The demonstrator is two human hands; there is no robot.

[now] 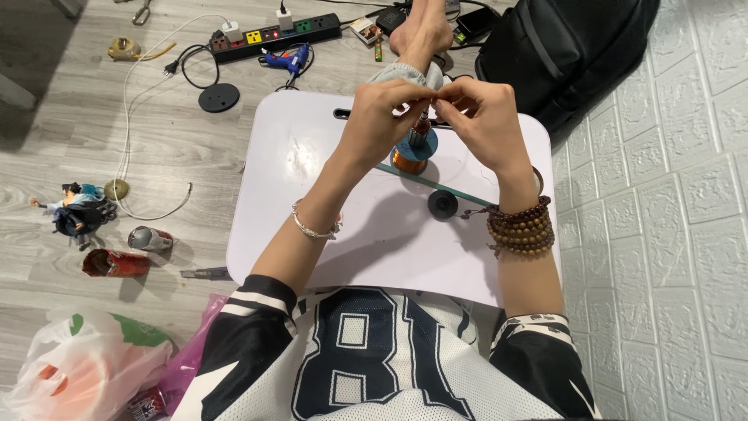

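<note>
Both hands are meeting over the copper coil, which is standing near the far edge of the white surface. The left hand and right hand are pinching something thin, maybe wire, tight so it stays straight. Beyond the surface, a small flat box is lying beside the black power strip.

Fingers hide the coil's top (perhaps pinching wire).
</note>
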